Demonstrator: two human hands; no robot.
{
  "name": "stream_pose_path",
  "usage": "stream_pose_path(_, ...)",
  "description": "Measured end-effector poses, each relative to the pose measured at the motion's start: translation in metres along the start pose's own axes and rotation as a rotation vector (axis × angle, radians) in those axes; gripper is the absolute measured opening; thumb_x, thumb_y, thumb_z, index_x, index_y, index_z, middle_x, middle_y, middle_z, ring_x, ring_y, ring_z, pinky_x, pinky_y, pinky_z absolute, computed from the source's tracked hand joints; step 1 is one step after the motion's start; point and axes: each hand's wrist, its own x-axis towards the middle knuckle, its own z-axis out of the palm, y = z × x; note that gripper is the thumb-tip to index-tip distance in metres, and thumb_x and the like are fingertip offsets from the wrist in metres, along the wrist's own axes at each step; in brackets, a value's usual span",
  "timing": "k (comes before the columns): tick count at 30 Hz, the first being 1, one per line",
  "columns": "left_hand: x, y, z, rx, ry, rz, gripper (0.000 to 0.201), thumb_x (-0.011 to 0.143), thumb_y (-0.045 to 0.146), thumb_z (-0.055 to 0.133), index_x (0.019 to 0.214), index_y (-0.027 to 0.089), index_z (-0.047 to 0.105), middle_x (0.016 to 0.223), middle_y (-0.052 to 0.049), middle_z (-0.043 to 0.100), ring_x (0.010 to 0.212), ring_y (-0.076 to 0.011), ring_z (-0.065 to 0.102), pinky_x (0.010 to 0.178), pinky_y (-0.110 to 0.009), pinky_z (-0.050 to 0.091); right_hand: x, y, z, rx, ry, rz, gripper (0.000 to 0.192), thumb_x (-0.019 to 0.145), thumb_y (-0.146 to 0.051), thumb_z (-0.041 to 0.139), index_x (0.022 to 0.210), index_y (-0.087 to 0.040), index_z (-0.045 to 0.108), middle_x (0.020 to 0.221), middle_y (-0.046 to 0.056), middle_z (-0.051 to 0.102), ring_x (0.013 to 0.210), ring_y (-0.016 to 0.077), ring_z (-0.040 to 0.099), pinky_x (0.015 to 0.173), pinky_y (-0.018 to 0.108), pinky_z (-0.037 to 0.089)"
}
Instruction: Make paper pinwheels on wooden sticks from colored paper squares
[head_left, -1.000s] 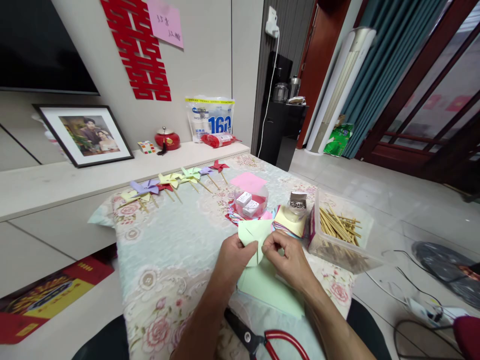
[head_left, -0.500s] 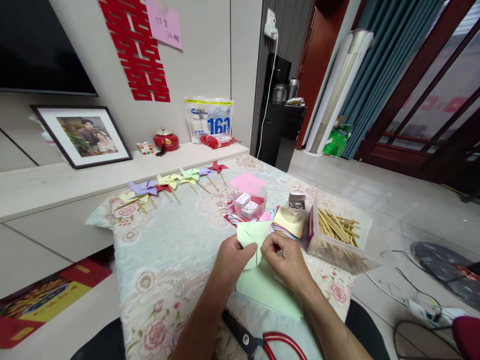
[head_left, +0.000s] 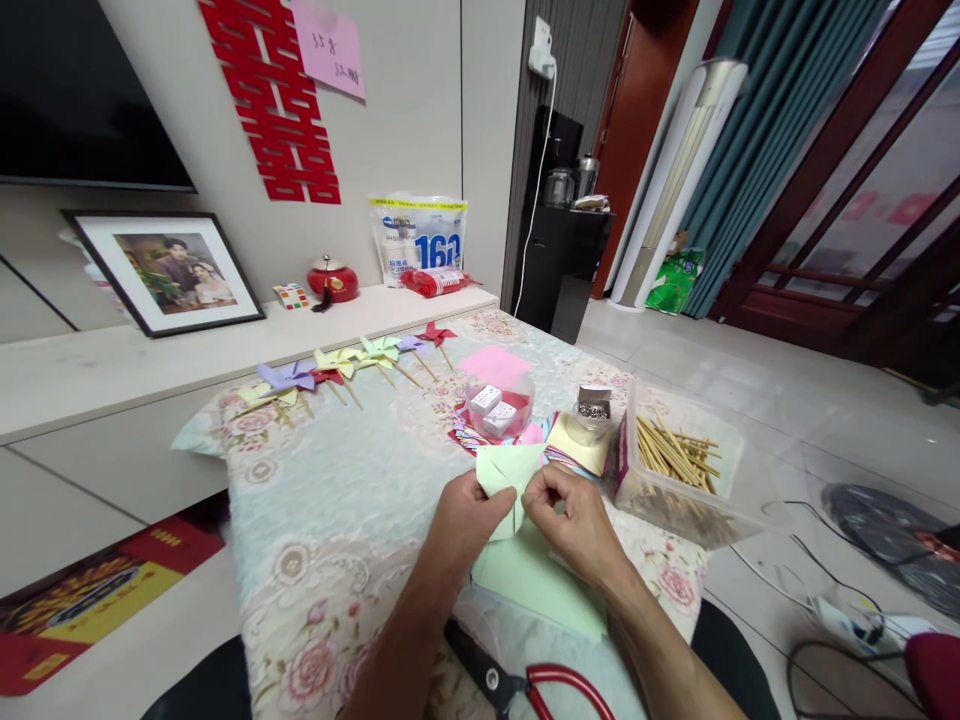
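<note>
A pale green paper square [head_left: 510, 470], cut and partly folded, is held above the table between both hands. My left hand [head_left: 469, 520] pinches its left side with thumb on top. My right hand [head_left: 574, 520] pinches a flap at its centre. Under the hands lies a stack of green paper sheets [head_left: 536, 580]. Red-handled scissors [head_left: 525, 685] rest at the near table edge, below my forearms.
A row of finished paper pinwheels [head_left: 337, 365] lies at the table's far side. A clear tub of wooden sticks [head_left: 675, 455], a jar of pins [head_left: 592, 410], a round tub with small boxes [head_left: 499, 405] and coloured paper sit to the right. Cables lie on the floor at right.
Both hands stay on the green paper with only small finger shifts; the view moved slightly.
</note>
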Motion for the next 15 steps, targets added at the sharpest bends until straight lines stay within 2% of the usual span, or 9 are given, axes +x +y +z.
stream_pose_path(15,-0.0002,-0.0026,-0.0009,0.044,0.008,-0.002,0.017,0.063,0.027,0.069,0.072,0.013,0.067,0.069,-0.003,0.068,0.061,-0.0150,0.055,0.054,-0.023,0.042,0.0000,-0.0001,0.0007,0.018,-0.016,0.038,0.015,0.079,-0.022,0.054,0.065,-0.018,0.056,0.065,-0.001,0.054,0.062,0.0137,0.050,0.058,0.025,0.035)
